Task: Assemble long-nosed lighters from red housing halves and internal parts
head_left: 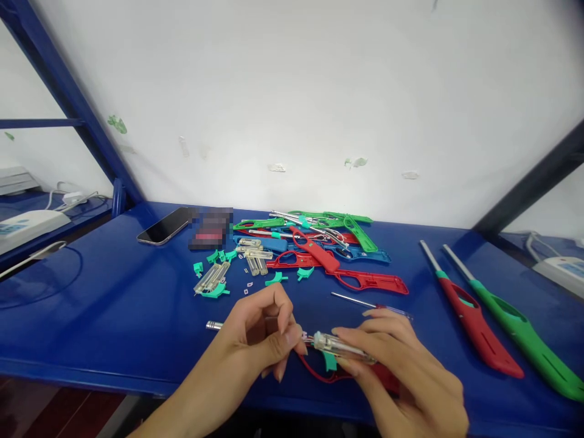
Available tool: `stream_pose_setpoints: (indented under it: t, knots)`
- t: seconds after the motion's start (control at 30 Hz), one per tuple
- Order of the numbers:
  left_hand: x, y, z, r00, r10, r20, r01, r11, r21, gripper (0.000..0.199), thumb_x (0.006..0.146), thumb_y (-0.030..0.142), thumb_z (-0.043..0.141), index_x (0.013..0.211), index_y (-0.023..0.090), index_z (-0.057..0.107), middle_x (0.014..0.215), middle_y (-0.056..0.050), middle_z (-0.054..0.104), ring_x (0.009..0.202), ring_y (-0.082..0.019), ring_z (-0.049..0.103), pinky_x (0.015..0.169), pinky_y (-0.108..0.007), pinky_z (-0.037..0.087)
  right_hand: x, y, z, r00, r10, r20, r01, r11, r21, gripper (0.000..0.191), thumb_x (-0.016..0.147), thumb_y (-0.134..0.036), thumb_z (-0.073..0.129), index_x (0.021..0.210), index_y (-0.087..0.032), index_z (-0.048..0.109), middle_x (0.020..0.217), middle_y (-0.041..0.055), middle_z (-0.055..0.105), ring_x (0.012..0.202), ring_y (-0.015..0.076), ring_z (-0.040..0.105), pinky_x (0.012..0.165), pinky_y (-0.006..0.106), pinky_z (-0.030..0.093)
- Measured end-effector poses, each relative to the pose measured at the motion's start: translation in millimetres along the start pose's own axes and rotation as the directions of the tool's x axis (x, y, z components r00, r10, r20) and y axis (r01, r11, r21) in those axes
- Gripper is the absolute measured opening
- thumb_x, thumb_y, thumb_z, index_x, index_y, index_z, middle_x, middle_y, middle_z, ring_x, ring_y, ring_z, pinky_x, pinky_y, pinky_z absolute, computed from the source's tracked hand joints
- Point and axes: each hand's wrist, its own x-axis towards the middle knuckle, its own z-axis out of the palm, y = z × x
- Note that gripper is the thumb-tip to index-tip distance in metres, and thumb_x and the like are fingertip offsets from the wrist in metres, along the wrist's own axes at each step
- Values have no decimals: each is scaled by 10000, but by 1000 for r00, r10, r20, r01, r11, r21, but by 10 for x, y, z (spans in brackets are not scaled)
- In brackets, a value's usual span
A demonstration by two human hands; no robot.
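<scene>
My right hand [406, 371] grips a clear gas tank [342, 347] of a lighter between thumb and fingers, its valve end pointing left. Facing that end, my left hand [260, 340] is closed in a pinch. Thin wires and a tiny pale piece [305, 334] show at its fingertips; what exactly it holds is hidden. Below both hands lies a red lighter shell [319, 378], partly covered by my right hand, with a teal trigger [329, 361] in it. A metal lighter tube [213, 326] sticks out left of my left hand. A screwdriver [358, 300] lies just beyond my right hand.
Red, green and blue shell halves [369, 281] are heaped at the back, with loose gas tanks [213, 277] and teal triggers [276, 278] beside them. A phone [165, 226] lies back left. At right lie a red lighter [479, 328] and a green lighter [524, 334].
</scene>
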Motion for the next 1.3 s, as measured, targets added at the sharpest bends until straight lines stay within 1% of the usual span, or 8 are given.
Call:
stream_pose_setpoints:
  t: [0.1,0.27,0.4,0.57,0.8,1.03,1.17,1.3]
  knots:
    - [-21,10,30,999,18,30,-17,1000,-26,392,994,417,755,816,205,478,800,52,630,573,-45,477,530,-197,351,-34,-5,-1,1000,12,12,-12,1000,-15,261,916,-76,750,1125,-232,748,890,-19,836,760,176,737,859,382,597]
    - [-11,7,67,999,21,37,-19,999,-42,366,1016,376,731,824,203,473,782,65,569,550,-37,416,513,-201,319,-73,3,-17,998,12,61,-12,1000,-3,303,924,-66,745,1169,-245,741,887,-19,829,755,188,732,877,426,595]
    - [-13,-4,71,997,42,58,-38,997,-68,355,1023,369,713,822,202,473,805,50,581,576,-51,451,531,-215,338,-55,3,-19,998,-26,53,25,999,23,319,926,-35,731,1195,-205,737,901,-3,817,790,179,707,839,394,581]
    - [-22,17,87,996,54,74,-49,996,-78,343,1030,363,696,823,196,479,825,43,601,581,-49,435,521,-217,320,-46,-10,-14,998,-44,45,43,999,34,293,922,-9,732,1168,-167,740,923,1,808,829,156,681,882,365,556]
    - [1,-1,77,995,61,78,-55,995,-83,336,1034,372,690,837,199,480,836,41,611,590,-51,439,517,-211,334,-55,14,-8,996,-83,31,82,997,15,303,918,19,723,1178,-136,741,922,15,792,846,158,655,856,360,549]
    - [2,-28,110,998,28,49,-22,994,-107,270,1056,305,637,944,237,401,828,73,618,496,-24,421,450,-195,283,-43,13,-4,996,-75,55,74,997,25,339,918,20,727,1221,-132,736,941,21,785,861,160,636,848,366,541]
    - [-7,-40,130,998,53,41,-47,990,-131,299,1061,372,648,988,254,383,858,88,600,480,-9,418,434,-176,275,-30,-16,-7,992,-83,95,86,996,-24,332,953,2,707,1245,-152,744,878,-6,767,804,139,616,893,365,522]
    - [-15,-75,138,997,82,-7,-82,990,-113,342,1066,424,654,1002,265,358,881,108,577,470,18,411,457,-147,305,-13,-53,4,984,-111,137,127,986,-110,307,1000,-13,659,1255,-159,747,839,-22,762,766,114,613,933,353,491]
